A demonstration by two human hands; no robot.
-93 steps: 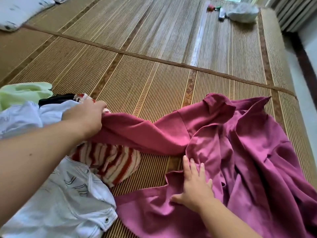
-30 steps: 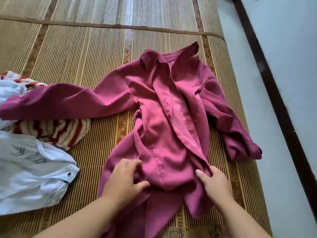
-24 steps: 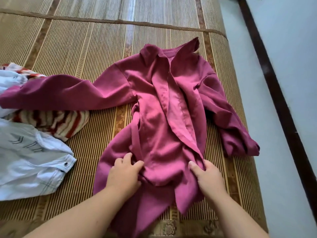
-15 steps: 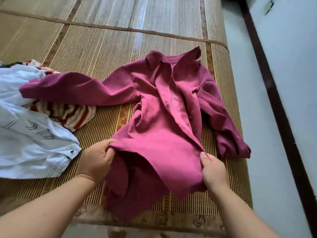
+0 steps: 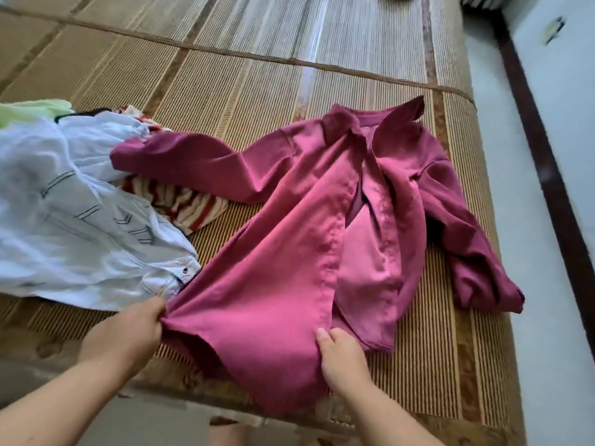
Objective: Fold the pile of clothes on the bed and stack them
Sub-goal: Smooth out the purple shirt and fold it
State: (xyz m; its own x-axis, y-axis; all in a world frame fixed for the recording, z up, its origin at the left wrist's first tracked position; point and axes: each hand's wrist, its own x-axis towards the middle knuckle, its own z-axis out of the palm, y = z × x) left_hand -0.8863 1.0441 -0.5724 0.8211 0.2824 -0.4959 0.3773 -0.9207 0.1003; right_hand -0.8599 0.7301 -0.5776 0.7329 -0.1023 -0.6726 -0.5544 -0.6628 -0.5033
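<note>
Head view: the left hand [image 5: 124, 331] pinches the left hem corner of the pink shirt [image 5: 289, 252]; the right hand [image 5: 343, 360] grips its front edge. The shirt lies spread on the mat [image 5: 225, 91], just right of the white jeans [image 5: 80, 226] and striped garment [image 5: 190, 209].

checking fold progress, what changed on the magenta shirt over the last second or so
Both hands left the bunched middle of the magenta shirt. The left hand now grips its hem corner, pulled left toward the white denim garment; the right hand pinches the front edge's hem, so the panel lies spread. Unchanged: one sleeve drapes over the striped garment, the other sleeve stays crumpled.
</note>
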